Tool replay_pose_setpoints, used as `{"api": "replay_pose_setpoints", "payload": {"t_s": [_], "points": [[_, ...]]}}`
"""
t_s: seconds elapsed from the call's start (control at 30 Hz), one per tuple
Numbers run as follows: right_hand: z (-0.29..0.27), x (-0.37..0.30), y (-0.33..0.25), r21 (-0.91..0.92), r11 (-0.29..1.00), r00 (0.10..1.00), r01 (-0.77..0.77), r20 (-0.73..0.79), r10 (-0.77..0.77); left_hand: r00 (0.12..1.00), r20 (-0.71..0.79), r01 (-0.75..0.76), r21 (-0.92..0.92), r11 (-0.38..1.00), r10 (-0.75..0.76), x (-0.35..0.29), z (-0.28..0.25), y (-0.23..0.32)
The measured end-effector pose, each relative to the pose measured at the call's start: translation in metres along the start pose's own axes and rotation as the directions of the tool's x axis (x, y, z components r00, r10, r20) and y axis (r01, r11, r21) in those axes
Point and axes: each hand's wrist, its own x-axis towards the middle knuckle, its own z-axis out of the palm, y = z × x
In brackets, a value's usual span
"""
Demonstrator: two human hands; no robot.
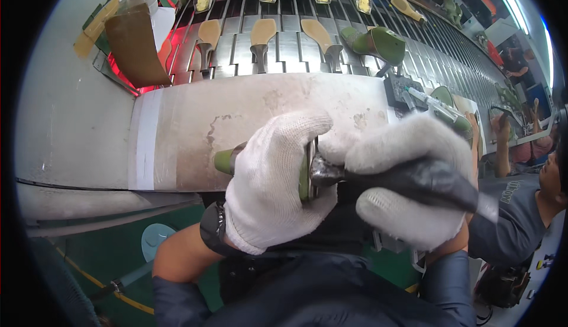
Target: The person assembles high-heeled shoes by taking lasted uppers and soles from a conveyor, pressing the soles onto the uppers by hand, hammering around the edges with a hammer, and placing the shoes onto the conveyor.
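My left hand, in a white knit glove, is wrapped round a green shoe last that carries a dark piece. The green end pokes out left of the glove, and most of the last is hidden by my fingers. My right hand, also gloved and slightly blurred, closes round a hand tool with a black handle. Its rounded metal head meets the work between my hands. Whether this tool is a hammer or a pair of pincers I cannot tell. Both hands are over the worktop's front edge.
A pale, stained worktop lies in front of me. Behind it, a slatted metal conveyor bears beige soles and a green last. At right are a dark block and a co-worker; a brown flap hangs left.
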Motion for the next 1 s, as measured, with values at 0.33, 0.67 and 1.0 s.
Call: {"api": "replay_pose_setpoints", "payload": {"t_s": [0.33, 0.67, 1.0], "points": [[0.008, -0.012, 0.037, 0.42, 0.905, 0.97, -0.062, 0.24, -0.045, 0.986, -0.1, -0.129, 0.07, 0.989, 0.136, -0.034, 0.001, 0.013], [0.074, -0.056, 0.156, 0.41, 0.827, 0.905, -0.385, -0.008, 0.425, 0.963, 0.023, -0.198, 0.735, 0.649, 0.269, -0.114, -0.005, -0.112], [0.04, -0.015, 0.131, 0.319, 0.916, 0.969, -0.245, 0.042, 0.244, 0.972, 0.038, -0.188, 0.717, 0.671, 0.232, -0.121, -0.006, -0.106]]}}
